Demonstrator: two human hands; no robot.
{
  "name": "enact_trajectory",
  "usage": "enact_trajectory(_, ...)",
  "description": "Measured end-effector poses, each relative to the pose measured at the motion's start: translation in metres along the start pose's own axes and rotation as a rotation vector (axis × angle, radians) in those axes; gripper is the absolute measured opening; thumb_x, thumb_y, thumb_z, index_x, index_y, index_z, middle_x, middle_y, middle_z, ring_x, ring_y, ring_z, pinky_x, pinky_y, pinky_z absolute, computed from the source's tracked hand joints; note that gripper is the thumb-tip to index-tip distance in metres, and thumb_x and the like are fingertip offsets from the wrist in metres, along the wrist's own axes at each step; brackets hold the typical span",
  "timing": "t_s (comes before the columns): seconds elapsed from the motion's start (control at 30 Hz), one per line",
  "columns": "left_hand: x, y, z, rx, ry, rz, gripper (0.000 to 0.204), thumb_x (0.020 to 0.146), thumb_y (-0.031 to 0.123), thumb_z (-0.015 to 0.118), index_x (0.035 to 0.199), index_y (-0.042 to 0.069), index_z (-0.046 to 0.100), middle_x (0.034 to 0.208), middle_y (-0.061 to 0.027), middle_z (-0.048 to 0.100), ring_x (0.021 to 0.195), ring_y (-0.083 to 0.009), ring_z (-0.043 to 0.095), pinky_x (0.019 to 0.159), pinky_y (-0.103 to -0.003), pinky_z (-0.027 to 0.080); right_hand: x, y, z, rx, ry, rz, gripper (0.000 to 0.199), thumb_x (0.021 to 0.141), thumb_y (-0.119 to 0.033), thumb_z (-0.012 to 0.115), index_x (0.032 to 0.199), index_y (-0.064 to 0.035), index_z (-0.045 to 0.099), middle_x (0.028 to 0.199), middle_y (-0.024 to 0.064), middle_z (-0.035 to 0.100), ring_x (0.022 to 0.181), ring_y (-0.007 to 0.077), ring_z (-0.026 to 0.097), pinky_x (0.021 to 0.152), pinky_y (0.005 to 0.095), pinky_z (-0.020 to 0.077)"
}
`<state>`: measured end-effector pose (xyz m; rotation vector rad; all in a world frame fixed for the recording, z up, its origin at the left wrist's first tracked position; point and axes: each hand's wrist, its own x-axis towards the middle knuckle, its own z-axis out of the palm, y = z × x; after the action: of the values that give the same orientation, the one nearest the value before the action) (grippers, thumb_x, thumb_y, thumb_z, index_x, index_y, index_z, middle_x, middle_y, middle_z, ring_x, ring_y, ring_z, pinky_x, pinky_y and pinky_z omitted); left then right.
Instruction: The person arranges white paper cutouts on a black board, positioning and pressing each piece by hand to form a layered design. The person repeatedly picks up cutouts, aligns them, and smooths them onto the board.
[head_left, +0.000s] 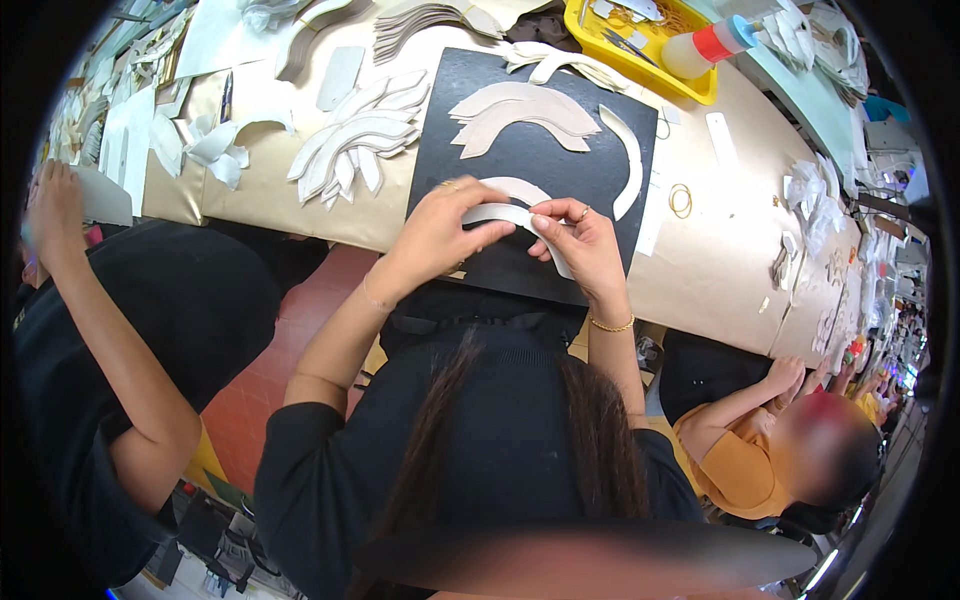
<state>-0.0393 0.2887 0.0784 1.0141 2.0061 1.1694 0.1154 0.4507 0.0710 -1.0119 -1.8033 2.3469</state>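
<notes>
Both my hands hold a curved white strip (492, 211) above the near part of a black board (540, 262). My left hand (437, 232) grips its left end between thumb and fingers. My right hand (582, 240) pinches the strip farther right, where its end bends down toward me. Just behind it, another pale curved piece (518, 187) is partly hidden by my fingers. Farther back on the board, several beige arched pieces (525, 108) overlap one another. A single white curved strip (630, 160) lies along the board's right side.
Left of the board is a pile of white curved pieces (360, 135); stacked arches (430, 25) lie behind. A yellow tray (640, 62) holds a bottle with a blue cap (705, 47). Rubber bands (680, 200) lie on the right. Other people (765, 450) sit on both sides.
</notes>
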Motion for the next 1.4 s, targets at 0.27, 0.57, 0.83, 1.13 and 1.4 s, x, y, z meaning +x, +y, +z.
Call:
enact_trajectory(0.27,0.049,-0.018,0.008,0.003,-0.19,-0.093,0.028,0.092,0.025,0.07,0.091,-0.002,0.072,0.068,-0.007,0.068,0.061,-0.0109,0.065,0.058,-0.026,0.049,0.019,0.022,-0.007,0.009,0.224,0.023,0.021,0.093,-0.012,0.071,0.106,0.005,0.067,0.087,0.009,0.072,0.07,0.012,0.071,0.061,0.0232,0.0582)
enact_trajectory(0.57,0.031,-0.013,0.012,-0.046,-0.12,-0.304,0.027,0.093,0.023,0.068,0.085,-0.003,0.069,0.061,-0.0078,0.067,0.05,-0.0133,0.064,0.05,-0.026,0.049,0.02,0.01,0.005,-0.239,0.307,-0.085,0.018,0.092,-0.008,0.07,0.103,0.0056,0.068,0.083,0.008,0.071,0.067,0.0116,0.071,0.058,0.0229,0.0562)
enact_trajectory(0.83,0.036,-0.011,0.011,0.029,-0.125,-0.378,0.029,0.093,0.027,0.07,0.082,0.0,0.067,0.059,-0.0077,0.066,0.047,-0.0129,0.062,0.049,-0.027,0.049,0.023,0.008,0.01,-0.371,0.346,-0.084,0.015,0.091,-0.009,0.071,0.098,0.0044,0.067,0.081,0.0067,0.07,0.063,0.0092,0.068,0.055,0.0218,0.0542)
enact_trajectory(1.13,0.034,-0.011,0.013,0.073,-0.104,-0.347,0.031,0.093,0.028,0.07,0.078,0.001,0.065,0.058,-0.0071,0.065,0.046,-0.0143,0.063,0.048,-0.028,0.049,0.024,0.013,0.01,-0.443,0.363,-0.139,0.015,0.091,-0.009,0.071,0.096,0.0043,0.067,0.079,0.0064,0.069,0.062,0.0089,0.068,0.054,0.0219,0.0538)
enact_trajectory(1.4,0.033,-0.015,0.017,0.133,-0.076,-0.323,0.031,0.092,0.029,0.071,0.077,0.002,0.065,0.057,-0.0077,0.065,0.047,-0.0172,0.064,0.05,-0.031,0.05,0.024,0.014,0.012,-0.481,0.375,-0.171,0.014,0.091,-0.009,0.07,0.094,0.004,0.066,0.077,0.0065,0.068,0.06,0.009,0.067,0.054,0.0222,0.0531)
